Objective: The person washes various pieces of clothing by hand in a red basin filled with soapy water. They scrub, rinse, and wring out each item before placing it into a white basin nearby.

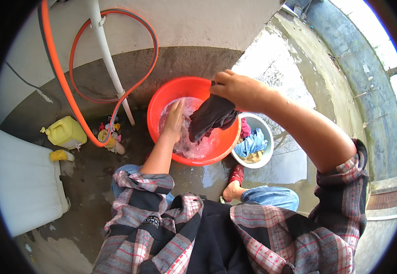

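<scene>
A large red plastic basin (181,82) holds foamy, pinkish water. Over its right side my right hand (232,89) is closed on a dark wet garment (214,116), which hangs down towards the suds. My left hand (174,120) is over the left part of the water with its fingers extended; I see nothing held in it. Touching or close to the red basin on the right stands a smaller white basin (269,145), holding a light blue cloth (253,142), a pinkish-red cloth (245,128) and a tan cloth (253,157).
An orange and grey hose (60,72) loops at the left by a white pipe (107,61) along the wall. A yellow jerrycan (65,133) and a large white container (27,178) stand at the left. Wet concrete lies underfoot, beside my red shoe (236,174).
</scene>
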Available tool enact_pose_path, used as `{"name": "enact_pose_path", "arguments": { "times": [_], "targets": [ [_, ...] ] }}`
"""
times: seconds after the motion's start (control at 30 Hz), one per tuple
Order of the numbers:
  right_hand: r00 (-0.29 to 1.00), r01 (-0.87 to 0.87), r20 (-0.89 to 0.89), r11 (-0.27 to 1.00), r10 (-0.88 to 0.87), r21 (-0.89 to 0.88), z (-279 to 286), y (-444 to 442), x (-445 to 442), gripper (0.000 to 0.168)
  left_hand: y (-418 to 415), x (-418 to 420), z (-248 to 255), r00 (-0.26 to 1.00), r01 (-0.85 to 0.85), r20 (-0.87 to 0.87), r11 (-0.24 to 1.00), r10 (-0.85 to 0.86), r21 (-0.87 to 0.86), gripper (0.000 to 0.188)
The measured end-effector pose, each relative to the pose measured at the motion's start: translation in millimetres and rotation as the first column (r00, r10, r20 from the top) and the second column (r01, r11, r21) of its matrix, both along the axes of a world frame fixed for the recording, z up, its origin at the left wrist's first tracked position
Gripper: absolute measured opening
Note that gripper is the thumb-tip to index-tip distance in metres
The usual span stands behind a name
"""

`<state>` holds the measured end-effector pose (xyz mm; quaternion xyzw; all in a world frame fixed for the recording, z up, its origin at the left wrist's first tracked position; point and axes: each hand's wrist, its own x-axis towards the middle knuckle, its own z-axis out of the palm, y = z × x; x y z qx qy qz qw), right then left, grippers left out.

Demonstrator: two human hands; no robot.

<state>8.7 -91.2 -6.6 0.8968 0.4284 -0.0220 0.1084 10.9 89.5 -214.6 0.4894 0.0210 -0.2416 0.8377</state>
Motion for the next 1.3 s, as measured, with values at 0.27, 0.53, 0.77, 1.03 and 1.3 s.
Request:
{"name": "enact_pose_path", "arguments": {
  "times": [0.27, 0.53, 0.77, 1.03, 1.3],
  "targets": [
    [0.806, -0.438, 0.352, 0.88, 0.476, -0.185, 2, 19, -33, 0.02, -31, -49, -34, 0.921, 0.102, -0.325, 0.938, -0.215, -0.331, 0.106],
    [0.857, -0.513, 0.129, 0.851, 0.499, 0.114, -24, 28, -94, 0.025, -46, -25, -38, 0.991, 0.117, 0.052, 0.617, -0.122, -0.778, 0.091],
    [0.991, -0.106, -0.014, 0.861, 0.13, 0.497, -24, -12, -97, 0.049, -42, -12, 0, 0.992, -0.107, -0.12, 0.662, 0.025, -0.742, 0.04],
    [0.689, 0.638, -0.594, -0.042, -0.415, 0.769, -125, -33, -73, 0.034, -30, -7, 12, 0.968, -0.252, -0.147, 0.787, 0.205, -0.563, 0.035],
    [0.045, 0.895, -0.675, -0.33, 0.737, -0.3, -209, -7, -45, 0.039, -27, 0, 27, 0.992, -0.045, 0.096, 0.935, 0.084, -0.352, 0.041]
  ]
}}
